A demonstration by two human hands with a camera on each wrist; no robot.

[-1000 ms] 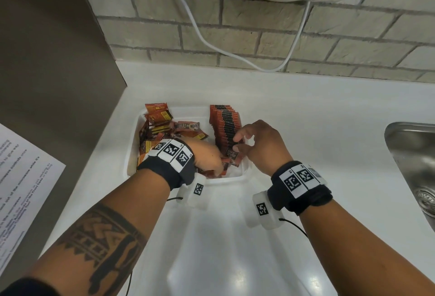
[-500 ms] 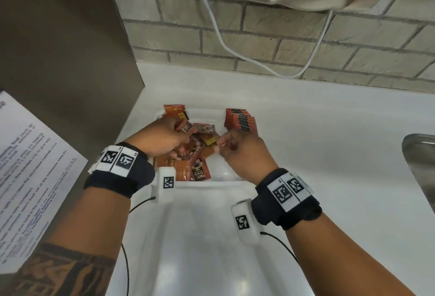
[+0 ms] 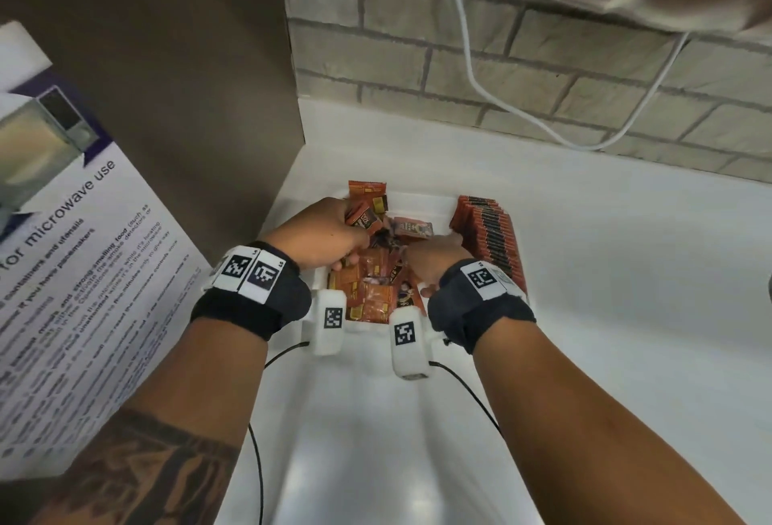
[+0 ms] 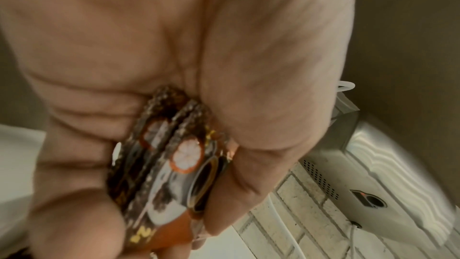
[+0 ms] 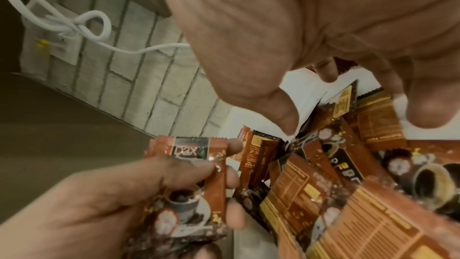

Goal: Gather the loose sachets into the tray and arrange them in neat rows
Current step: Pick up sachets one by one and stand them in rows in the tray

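A white tray [image 3: 422, 200] stands on the counter by the wall. Orange-brown sachets [image 3: 372, 290] lie loose in its left and middle part, and a neat upright row of sachets [image 3: 488, 232] fills its right side. My left hand [image 3: 355, 227] hovers over the tray's far left and grips a small stack of sachets [image 4: 174, 155], which the right wrist view also shows [image 5: 196, 174]. My right hand [image 3: 434, 257] reaches down over the loose pile [image 5: 311, 174], thumb and fingers apart with nothing between them.
A brown panel [image 3: 188, 85] rises at the left with a printed microwave notice [image 3: 62, 253] on it. A brick wall [image 3: 543, 77] with a hanging white cable [image 3: 472, 73] runs behind the tray. White counter [image 3: 626, 273] stretches to the right and towards me.
My right hand left the neat row and came to the loose pile in the middle. My left hand rose from the tray's front to its far left, holding a stack of sachets.
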